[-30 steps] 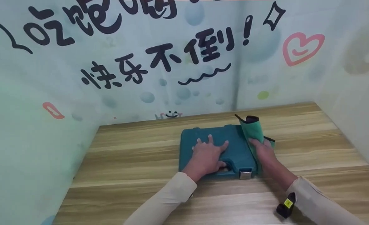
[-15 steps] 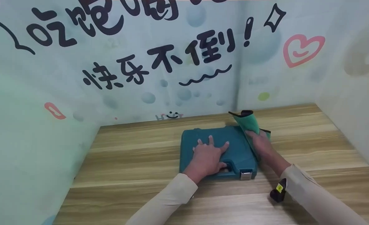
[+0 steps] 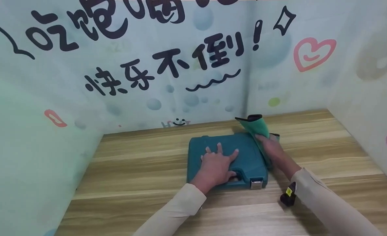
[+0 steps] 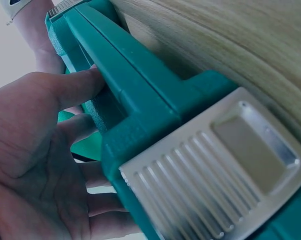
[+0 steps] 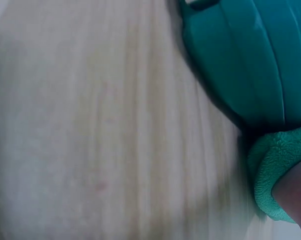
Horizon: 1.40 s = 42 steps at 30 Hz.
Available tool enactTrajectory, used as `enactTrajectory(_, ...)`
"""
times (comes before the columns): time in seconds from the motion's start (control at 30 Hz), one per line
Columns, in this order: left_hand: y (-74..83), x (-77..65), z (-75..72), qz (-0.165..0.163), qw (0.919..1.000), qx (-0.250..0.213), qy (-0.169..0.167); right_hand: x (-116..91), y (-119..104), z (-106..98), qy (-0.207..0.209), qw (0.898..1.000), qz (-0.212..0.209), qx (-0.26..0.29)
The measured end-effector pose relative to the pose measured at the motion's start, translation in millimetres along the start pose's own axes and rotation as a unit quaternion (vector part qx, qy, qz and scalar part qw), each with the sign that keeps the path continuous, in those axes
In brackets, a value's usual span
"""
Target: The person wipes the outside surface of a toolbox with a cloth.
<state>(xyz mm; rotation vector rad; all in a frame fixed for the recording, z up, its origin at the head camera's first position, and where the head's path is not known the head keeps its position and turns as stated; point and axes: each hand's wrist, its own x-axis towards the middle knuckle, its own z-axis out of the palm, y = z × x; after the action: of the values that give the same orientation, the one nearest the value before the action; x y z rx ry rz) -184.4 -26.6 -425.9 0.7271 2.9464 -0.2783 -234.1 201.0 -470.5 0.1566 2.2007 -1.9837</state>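
A teal plastic tool case (image 3: pixel 246 149) lies flat on the wooden table, its handle (image 4: pixel 125 75) and metal latches (image 4: pixel 205 175) at the near edge. My left hand (image 3: pixel 214 167) rests on the lid with fingers spread, the thumb by the handle opening. At the case's right side, my right hand (image 3: pixel 276 152) grips a green cloth (image 3: pixel 259 127) with dark edging. The cloth's top stands up in a fold above the fingers. In the right wrist view the bunched cloth (image 5: pixel 275 162) sits against the side of the case (image 5: pixel 235 65).
Wood-grain table (image 3: pixel 138 164) surrounds the case. A printed fabric wall (image 3: pixel 141 108) with dark lettering rises behind it, with side walls left and right. A black device with a yellow label (image 3: pixel 288 193) sits at the right sleeve's cuff.
My right hand has slid the cloth away from me and slightly left along the case's right side. The left hand and the case have stayed in place.
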Motion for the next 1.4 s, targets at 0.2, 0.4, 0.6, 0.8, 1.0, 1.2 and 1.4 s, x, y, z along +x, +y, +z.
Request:
enactTrajectory(0.2, 0.9, -0.3, 0.3, -0.003, 0.9999, -0.009, -0.003, 0, 2, 1, 0.001, 1.000, -0.017, -0.002)
enactTrajectory(0.4, 1.6, 1.2, -0.4, -0.010, 0.9999, -0.006, -0.007, 3, 3, 0, 0.006, 0.999, -0.042, -0.002)
enactTrajectory(0.6, 0.7, 2.1, -2.4, -0.009, 0.9999, -0.006, -0.008, 5, 2, -2, 0.005, 0.999, -0.040, -0.004)
enactTrajectory(0.8, 0.1, 2.3, -1.3, -0.006, 0.9999, -0.001, -0.008, -3, 5, 5, 0.012, 0.999, -0.040, 0.004)
enactTrajectory(1.0, 1.4, 2.3, 1.1, -0.006, 1.0000, -0.003, -0.007, -20, 8, 12, 0.030, 0.999, -0.040, 0.023)
enactTrajectory(1.2, 2.2, 1.9, 0.2, -0.002, 1.0000, 0.000, -0.002, -40, 11, 15, 0.043, 0.998, -0.046, 0.021)
enactTrajectory(1.4, 0.2, 1.6, 0.0, -0.004, 1.0000, -0.006, -0.002, -65, 16, 22, 0.041, 0.999, -0.029, 0.015)
